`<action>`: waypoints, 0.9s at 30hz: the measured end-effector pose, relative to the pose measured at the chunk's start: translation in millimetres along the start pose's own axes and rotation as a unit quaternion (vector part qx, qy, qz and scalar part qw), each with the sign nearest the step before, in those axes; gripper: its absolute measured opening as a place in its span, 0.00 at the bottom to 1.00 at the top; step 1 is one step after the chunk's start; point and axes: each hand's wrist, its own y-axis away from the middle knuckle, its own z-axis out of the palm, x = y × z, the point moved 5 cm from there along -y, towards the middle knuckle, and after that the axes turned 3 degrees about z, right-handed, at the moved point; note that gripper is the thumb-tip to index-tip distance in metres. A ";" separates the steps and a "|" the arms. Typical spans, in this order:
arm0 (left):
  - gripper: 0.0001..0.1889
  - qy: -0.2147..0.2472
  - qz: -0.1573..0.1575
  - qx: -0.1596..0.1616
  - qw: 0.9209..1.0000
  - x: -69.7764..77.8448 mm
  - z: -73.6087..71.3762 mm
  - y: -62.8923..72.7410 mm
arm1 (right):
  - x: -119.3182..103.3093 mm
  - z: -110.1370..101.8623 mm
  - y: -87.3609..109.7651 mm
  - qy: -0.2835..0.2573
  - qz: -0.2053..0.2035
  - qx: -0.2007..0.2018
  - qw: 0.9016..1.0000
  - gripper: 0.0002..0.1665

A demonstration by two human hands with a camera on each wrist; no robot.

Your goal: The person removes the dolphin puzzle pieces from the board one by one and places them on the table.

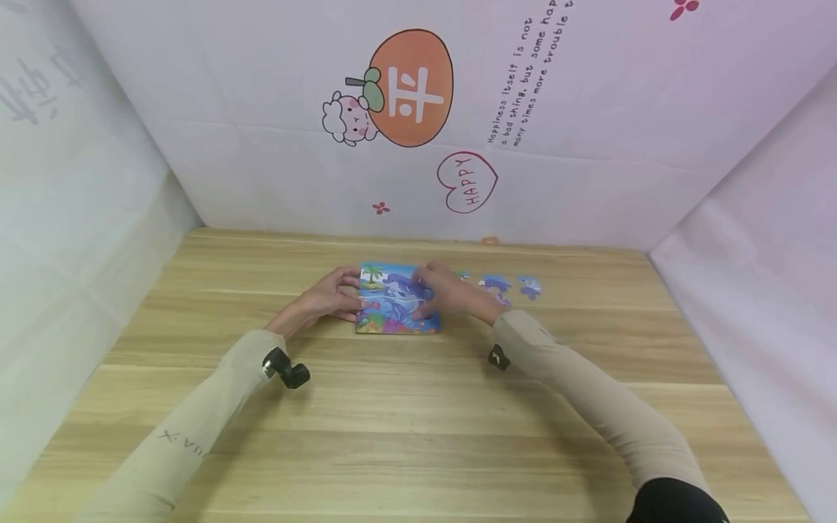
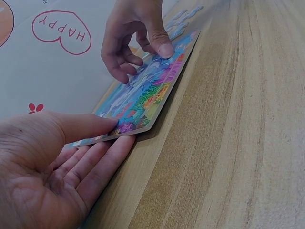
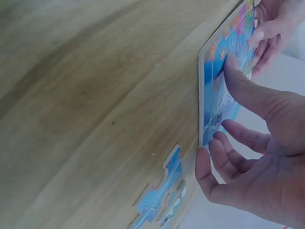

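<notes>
A jigsaw puzzle (image 1: 395,319) with a dolphin and sea picture lies flat-sided in its board, its left end tipped a little off the wooden table. My left hand (image 1: 327,296) pinches that left edge, thumb on top and fingers underneath, as the left wrist view (image 2: 62,171) shows. At the right side, my right hand (image 1: 454,293) rests its thumb on the picture. Its other fingers (image 3: 243,136) bend loosely near the board's far right corner, the little finger right at the edge. Part of the picture's right side is hidden under this hand in the head view.
Several loose jigsaw pieces (image 1: 530,285) lie on the table to the right of the board, some partly behind my right forearm. A white printed cloth (image 1: 281,167) forms the wall behind the table (image 1: 405,421), with more white sheets at both sides.
</notes>
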 end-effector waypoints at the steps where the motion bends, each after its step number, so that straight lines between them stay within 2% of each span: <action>1: 0.45 0.002 0.000 0.002 1.000 0.5 -0.5 0.3 | -0.3 0.2 -1.1 0.006 0.004 -0.002 1.000 0.40; 5: 0.45 0.003 0.000 0.003 1.000 1.7 -2.1 1.8 | -1.5 -0.3 -6.2 0.017 0.017 -0.013 1.000 0.35; 11: 0.46 -0.004 0.006 -0.004 1.000 0.8 -3.1 2.8 | -2.1 -0.5 -12.4 0.002 0.023 -0.024 0.999 0.31; 15: 0.46 -0.010 0.006 -0.002 1.000 1.2 -5.7 3.4 | -2.2 0.4 -12.9 -0.010 -0.003 -0.016 1.000 0.32; 20: 0.45 -0.008 0.004 -0.001 1.000 1.7 -4.4 3.7 | 0.7 1.8 -6.9 -0.060 -0.042 0.002 0.997 0.29; 27: 0.44 0.003 0.003 0.000 1.000 0.0 -1.1 3.3 | 2.9 -3.1 13.4 -0.028 -0.099 0.029 0.994 0.16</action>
